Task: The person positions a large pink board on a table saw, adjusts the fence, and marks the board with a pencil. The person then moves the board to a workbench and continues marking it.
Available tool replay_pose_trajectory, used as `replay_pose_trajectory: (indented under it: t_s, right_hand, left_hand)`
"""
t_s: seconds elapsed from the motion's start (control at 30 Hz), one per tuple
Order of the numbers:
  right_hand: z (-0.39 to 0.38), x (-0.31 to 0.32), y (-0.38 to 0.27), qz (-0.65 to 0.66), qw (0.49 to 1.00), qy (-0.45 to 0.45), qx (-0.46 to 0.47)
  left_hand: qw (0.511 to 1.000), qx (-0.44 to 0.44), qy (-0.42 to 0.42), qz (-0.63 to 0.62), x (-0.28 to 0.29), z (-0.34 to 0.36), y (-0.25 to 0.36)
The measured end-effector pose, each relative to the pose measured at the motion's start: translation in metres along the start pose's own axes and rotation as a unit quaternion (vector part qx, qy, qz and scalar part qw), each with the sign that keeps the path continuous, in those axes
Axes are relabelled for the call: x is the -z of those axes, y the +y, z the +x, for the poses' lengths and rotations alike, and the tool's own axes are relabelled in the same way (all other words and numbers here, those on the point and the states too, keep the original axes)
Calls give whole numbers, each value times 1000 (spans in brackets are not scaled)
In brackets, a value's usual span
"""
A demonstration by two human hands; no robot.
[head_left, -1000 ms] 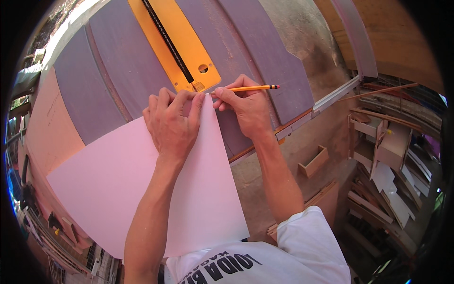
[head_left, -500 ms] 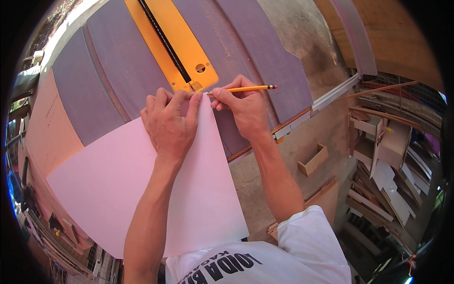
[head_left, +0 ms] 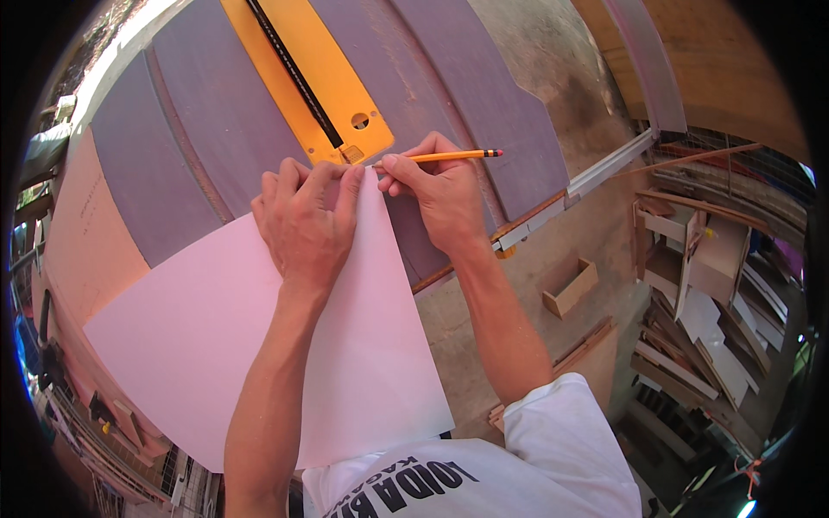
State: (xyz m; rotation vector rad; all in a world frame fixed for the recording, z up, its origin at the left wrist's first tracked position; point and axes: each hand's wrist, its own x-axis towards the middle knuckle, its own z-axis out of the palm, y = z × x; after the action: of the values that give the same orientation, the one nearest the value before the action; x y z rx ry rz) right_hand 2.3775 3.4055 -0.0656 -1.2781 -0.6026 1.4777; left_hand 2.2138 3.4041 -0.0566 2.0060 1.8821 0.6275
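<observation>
A large white panel [head_left: 216,345] lies across the near side of a table saw's grey top [head_left: 414,242]. My left hand [head_left: 306,216] rests over the panel's far narrow corner, with thumb and forefinger pressed together there. Whatever they pinch is hidden or too small to make out. In my right hand [head_left: 440,194] is a yellow pencil [head_left: 453,156], its eraser end to the right. The pencil's tip is at the panel corner, close beside my left thumb. Just beyond both hands sits the saw's yellow insert plate [head_left: 345,95], with a long black slot in it.
A metal rail [head_left: 604,173] runs along the saw table's right side. On the floor to the right lie a small open wooden box [head_left: 570,289] and a pile of board offcuts [head_left: 704,337]. A pale wooden board [head_left: 91,216] adjoins the saw top at left.
The whole view has shifted slightly, with saw table and hands a little up and left. Both hands keep their hold at the panel corner, and the pencil lies slightly flatter.
</observation>
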Motion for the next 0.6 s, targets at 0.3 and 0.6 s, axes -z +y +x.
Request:
replay_pose_trajectory:
  t_s: [0.3, 0.6]
  right_hand:
    - [0, 0, 2, -7, 1000, -1, 12]
    - [0, -3, 3, -16, 999, 7, 29]
  left_hand:
    - [1000, -1, 1, 3, -1, 0, 0]
    - [1000, -2, 2, 2, -1, 0, -1]
